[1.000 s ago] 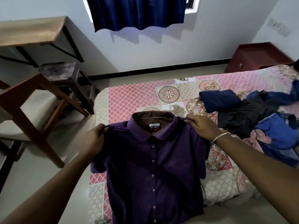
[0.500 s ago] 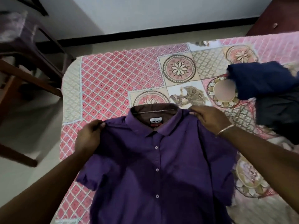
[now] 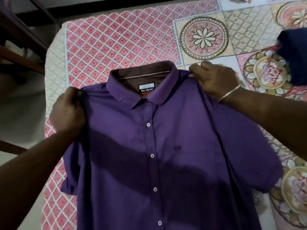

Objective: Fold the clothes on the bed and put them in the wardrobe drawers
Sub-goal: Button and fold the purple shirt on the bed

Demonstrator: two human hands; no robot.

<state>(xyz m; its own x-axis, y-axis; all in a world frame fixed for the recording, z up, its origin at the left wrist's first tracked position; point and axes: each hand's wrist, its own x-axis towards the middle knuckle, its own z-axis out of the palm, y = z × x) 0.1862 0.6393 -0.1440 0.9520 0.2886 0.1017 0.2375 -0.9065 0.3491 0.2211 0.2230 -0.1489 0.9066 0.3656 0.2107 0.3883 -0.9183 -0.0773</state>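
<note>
A pale floor [image 3: 20, 100] is seen at left, dark wooden furniture legs [image 3: 21, 62] are set on it, and a black skirting strip [image 3: 99, 5] is visible along the top.

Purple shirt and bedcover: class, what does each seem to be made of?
Purple shirt: thin woven cloth, perhaps cotton, with a slight sheen; it drapes and creases softly. Bedcover: quilted printed fabric, matte; stitched diamond lines show. The exact fibre of either is unclear.

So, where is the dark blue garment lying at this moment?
In the head view, the dark blue garment lies at the right edge, on the patterned bedspread, beyond the right hand that holds the purple shirt.
</note>
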